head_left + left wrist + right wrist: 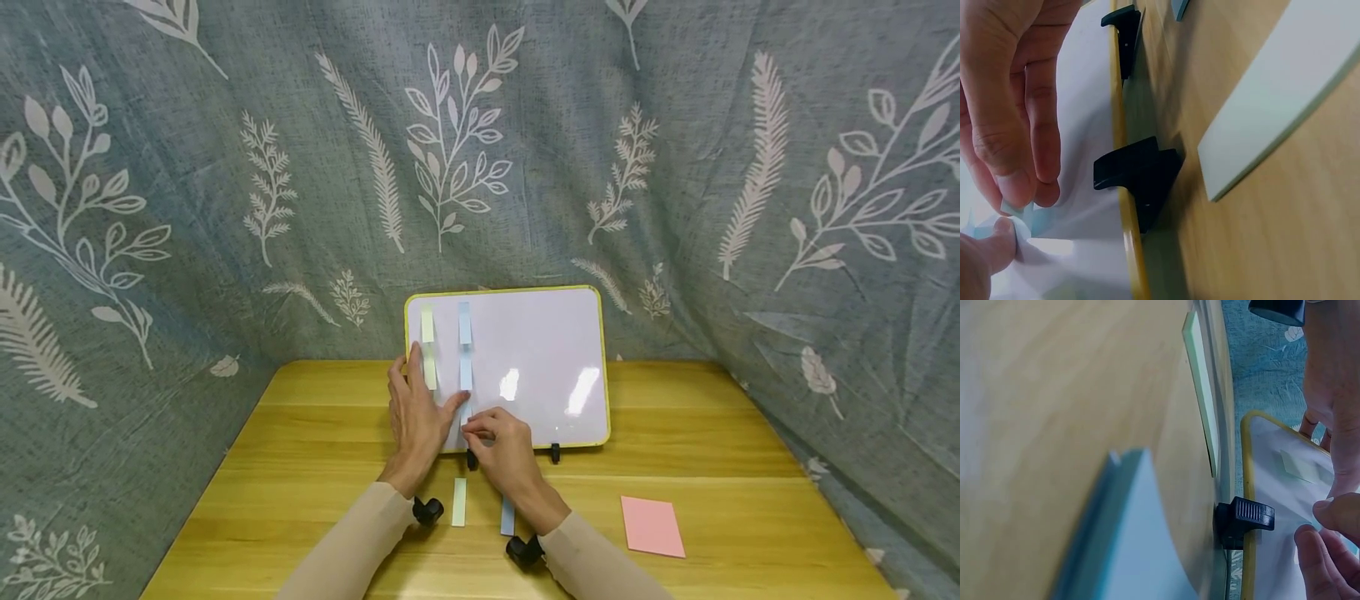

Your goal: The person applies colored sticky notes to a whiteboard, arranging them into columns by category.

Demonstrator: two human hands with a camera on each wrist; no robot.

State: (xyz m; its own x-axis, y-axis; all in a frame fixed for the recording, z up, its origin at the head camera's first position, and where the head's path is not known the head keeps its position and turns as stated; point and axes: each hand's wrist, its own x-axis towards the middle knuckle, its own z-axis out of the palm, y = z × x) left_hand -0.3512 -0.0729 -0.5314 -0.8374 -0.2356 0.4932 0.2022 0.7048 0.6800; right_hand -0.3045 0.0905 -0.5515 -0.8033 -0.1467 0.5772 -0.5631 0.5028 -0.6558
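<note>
A white board (540,333) with a yellow rim leans upright at the back of the table. My right hand (510,452) pinches the lower end of a pale blue sticky strip (1041,220) between thumb and fingertips, low on the board. My left hand (417,421) lies spread against the board's left side, its thumb pressing the top of that same strip. Above it, two blue strips (465,323) hang in a column. Left of them are two yellow-green strips (427,323), the lower one beside my left fingers.
Black stand clips (555,453) hold the board's bottom edge. On the wooden table (315,500) lie a narrow light green pad (459,502), a narrow blue pad (507,518) under my right wrist and a pink square pad (652,527). Patterned cloth hangs behind and at both sides.
</note>
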